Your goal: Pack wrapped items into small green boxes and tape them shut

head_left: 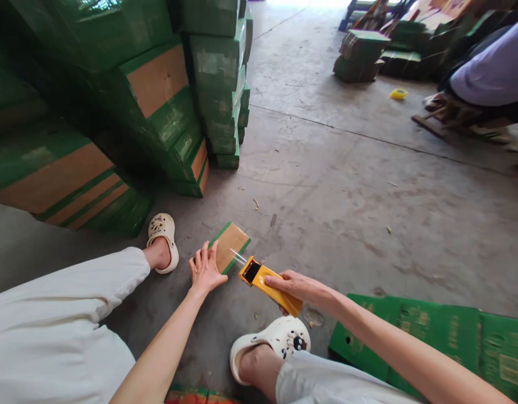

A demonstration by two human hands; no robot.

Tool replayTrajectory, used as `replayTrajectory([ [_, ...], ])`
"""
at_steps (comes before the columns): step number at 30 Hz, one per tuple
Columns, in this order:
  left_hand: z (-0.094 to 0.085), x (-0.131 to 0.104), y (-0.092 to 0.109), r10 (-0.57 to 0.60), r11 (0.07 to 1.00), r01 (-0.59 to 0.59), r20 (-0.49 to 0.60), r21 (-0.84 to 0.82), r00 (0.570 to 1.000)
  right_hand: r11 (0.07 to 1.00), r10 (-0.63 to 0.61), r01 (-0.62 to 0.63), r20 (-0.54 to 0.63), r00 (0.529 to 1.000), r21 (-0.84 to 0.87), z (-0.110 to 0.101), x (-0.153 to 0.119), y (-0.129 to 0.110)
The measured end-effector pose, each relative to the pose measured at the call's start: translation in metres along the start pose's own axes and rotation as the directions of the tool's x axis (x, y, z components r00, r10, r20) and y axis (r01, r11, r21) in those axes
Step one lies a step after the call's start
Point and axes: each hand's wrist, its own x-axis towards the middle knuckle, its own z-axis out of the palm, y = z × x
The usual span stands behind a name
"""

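Observation:
A small brown cardboard box [232, 242] with green edges sits on the concrete floor between my feet. My left hand [206, 269] spans its left end, fingers spread over the edge and thumb at the near corner. My right hand [290, 283] is wrapped round a yellow hand tool [269, 283], with the thumb along its top. A dark opening shows at the tool's front end. Two thin pale lines run from that end over the box; whether they are prongs or edges of a clear strip, I cannot tell.
Stacks of green boxes [214, 73] rise at the left. Flattened green cartons [439, 331] lie at lower right, near a cream clog [275, 339] on my foot. Far right, a person [490, 73] sits low near a yellow object [398, 94] and bundled green boxes [360, 53].

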Motion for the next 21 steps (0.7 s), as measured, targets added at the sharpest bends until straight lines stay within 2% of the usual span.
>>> replayTrajectory([
  [6, -0.007, 0.008, -0.007, -0.003, 1.000, 0.003, 0.026, -0.012, 1.000, 0.999, 0.036, -0.037, 0.057, 0.998, 0.018, 0.001, 0.038, 0.012],
  [11, -0.014, 0.022, -0.021, -0.008, 0.999, 0.012, 0.090, -0.047, 0.996, 0.998, 0.057, -0.059, 0.097, 0.994, 0.023, 0.001, 0.063, 0.000],
  [15, -0.022, 0.034, -0.030, -0.004, 0.996, 0.017, 0.143, -0.089, 0.990, 0.999, 0.047, -0.048, 0.056, 0.997, 0.014, 0.008, 0.070, -0.012],
  [18, -0.024, 0.044, -0.039, -0.020, 0.984, 0.049, 0.164, -0.170, 0.986, 0.999, 0.033, -0.034, 0.043, 0.999, 0.015, 0.006, 0.069, -0.022],
  [21, -0.021, 0.056, -0.053, -0.066, 0.914, 0.142, 0.207, -0.379, 0.976, 0.995, -0.092, 0.089, 0.068, 0.993, 0.040, -0.004, 0.069, -0.040],
])
